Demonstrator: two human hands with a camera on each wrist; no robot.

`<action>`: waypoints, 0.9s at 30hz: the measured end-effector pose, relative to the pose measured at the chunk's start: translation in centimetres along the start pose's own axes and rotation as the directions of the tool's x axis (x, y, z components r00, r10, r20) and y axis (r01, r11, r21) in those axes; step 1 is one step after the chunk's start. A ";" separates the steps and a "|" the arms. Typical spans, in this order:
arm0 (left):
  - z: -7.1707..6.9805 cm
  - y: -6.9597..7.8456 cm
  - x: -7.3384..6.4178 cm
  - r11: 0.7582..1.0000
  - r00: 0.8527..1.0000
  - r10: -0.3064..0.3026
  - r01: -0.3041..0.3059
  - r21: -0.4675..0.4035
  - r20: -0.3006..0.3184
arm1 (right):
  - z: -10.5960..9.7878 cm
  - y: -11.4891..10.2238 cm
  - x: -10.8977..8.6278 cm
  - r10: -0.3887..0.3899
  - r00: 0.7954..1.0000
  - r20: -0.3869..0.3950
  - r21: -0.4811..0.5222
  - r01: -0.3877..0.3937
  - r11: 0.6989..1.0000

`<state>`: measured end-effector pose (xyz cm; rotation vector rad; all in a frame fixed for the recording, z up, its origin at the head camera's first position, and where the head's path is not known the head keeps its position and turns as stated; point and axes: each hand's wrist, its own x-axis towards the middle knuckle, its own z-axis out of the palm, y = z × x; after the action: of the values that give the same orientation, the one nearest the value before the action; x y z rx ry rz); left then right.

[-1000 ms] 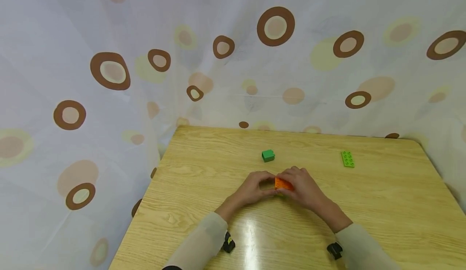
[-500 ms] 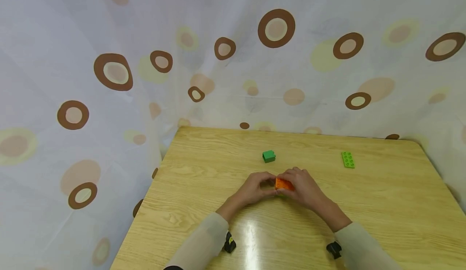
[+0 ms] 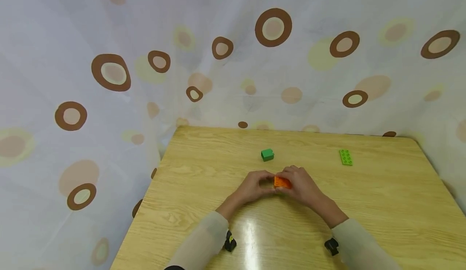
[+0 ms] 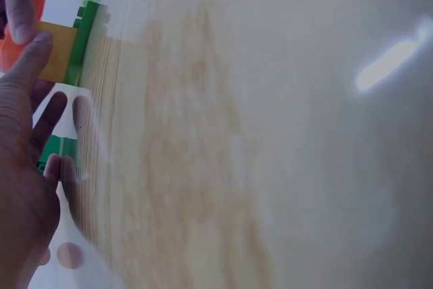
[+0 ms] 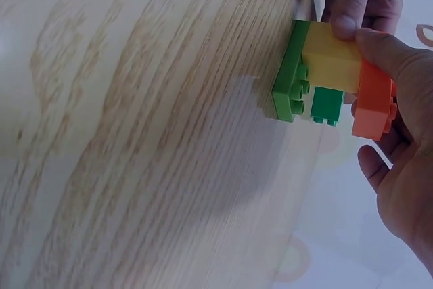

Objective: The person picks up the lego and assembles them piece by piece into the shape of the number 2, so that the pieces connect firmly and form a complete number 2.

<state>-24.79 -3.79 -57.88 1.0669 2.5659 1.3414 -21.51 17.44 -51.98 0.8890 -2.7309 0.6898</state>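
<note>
A small stack of toy building bricks stands on the table between both hands. At its bottom is a light green brick (image 5: 287, 76), with a yellow brick (image 5: 328, 55) on it and an orange brick (image 3: 281, 182) on top. From the right, my right hand (image 3: 303, 186) pinches the orange brick, its thumb near the seam with the yellow one. My left hand (image 3: 250, 188) holds the stack from the left, its thumb on the yellow brick and its other fingers behind. The right wrist view shows the orange brick reaching out past the yellow one.
A dark green brick (image 3: 267, 155) lies on the wooden table (image 3: 204, 152) beyond the hands. Farther right is a flat light green brick (image 3: 346, 157) with studs up. A patterned curtain (image 3: 247, 72) hangs along the table's back and left sides.
</note>
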 end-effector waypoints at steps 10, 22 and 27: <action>0.0 -0.1 -0.1 1.000 1.000 -0.015 0.016 -0.011 0.020 | -0.1 0.6 -0.2 0.031 0.999 0.028 0.019 -0.032 0.999; 0.4 -0.6 -0.1 0.995 0.995 -0.085 0.088 -0.048 0.043 | -1.6 7.3 -1.1 0.356 0.925 -0.133 0.225 -0.322 0.920; 0.4 -0.6 0.0 0.995 0.995 -0.082 0.086 -0.058 0.057 | -1.7 10.5 -2.2 0.457 0.847 -0.271 0.165 -0.426 0.889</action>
<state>-25.00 -3.68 -58.59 0.9609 2.4847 1.3410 -25.96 26.81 -55.09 0.1281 -2.6434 0.9580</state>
